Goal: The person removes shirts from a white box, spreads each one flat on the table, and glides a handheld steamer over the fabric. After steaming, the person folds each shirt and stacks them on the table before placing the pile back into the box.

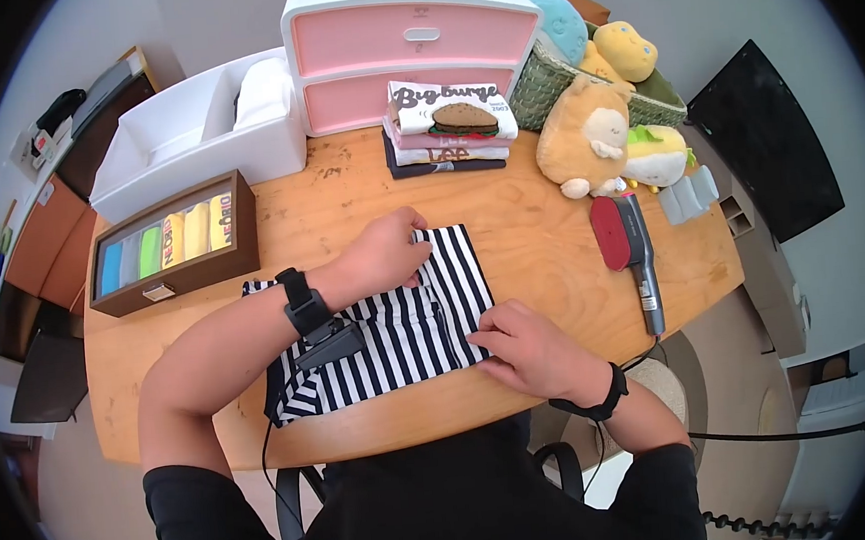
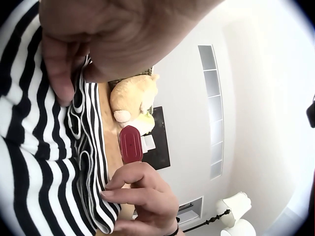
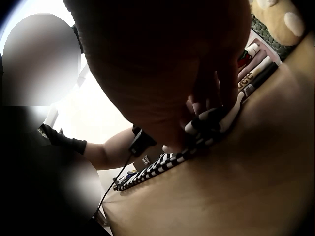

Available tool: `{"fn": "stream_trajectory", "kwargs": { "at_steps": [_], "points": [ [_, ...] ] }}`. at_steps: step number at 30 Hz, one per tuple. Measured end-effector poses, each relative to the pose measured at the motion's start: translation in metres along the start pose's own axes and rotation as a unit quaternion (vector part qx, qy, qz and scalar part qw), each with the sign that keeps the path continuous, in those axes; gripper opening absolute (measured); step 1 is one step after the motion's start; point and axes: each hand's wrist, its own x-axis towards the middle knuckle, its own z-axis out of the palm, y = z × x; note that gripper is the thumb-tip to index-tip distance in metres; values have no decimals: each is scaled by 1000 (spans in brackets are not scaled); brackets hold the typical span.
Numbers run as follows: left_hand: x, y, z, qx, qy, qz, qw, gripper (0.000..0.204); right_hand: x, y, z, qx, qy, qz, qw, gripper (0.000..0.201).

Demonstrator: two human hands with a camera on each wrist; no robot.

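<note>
A black-and-white striped garment (image 1: 388, 343) lies on the wooden table, with a folded band along its right side. My left hand (image 1: 383, 253) pinches that band near its far end. At the near right corner my right hand (image 1: 533, 348) grips the folded edge between thumb and fingers. The left wrist view shows loose layers bunched in the fold (image 2: 86, 162), with the right hand's fingertips (image 2: 109, 192) on its outer edge. Seen from the right wrist, the striped cloth (image 3: 162, 164) lies low along the table, and the dark right hand (image 3: 172, 83) covers part of it.
Behind the garment stands a stack of folded shirts (image 1: 451, 128) before a pink-fronted drawer unit (image 1: 411, 36). A sock box (image 1: 239, 223) and a white bin (image 1: 194, 161) are at left. Plush toys (image 1: 584, 134) and a corded red-and-grey brush (image 1: 636, 246) occupy the right.
</note>
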Motion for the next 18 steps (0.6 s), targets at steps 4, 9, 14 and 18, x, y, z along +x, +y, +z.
{"fn": "stream_trajectory", "kwargs": {
  "at_steps": [4, 9, 14, 18],
  "points": [
    [-3, 6, 0, 15, -4, -2, 1000, 34, 2, 2, 9, -39, -3, -11, 999, 20],
    [-1, -2, 1, -12, 1, 0, 1000, 29, 4, 1, 14, -41, 20, 19, 999, 16],
    [-4, 2, 1, 10, 3, -21, 1000, 27, 7, 6, 11, -11, -34, -20, 999, 20],
    [-3, -2, 2, 70, 7, 15, 997, 30, 15, 16, -3, 17, -64, -65, 996, 29]
  ]
}}
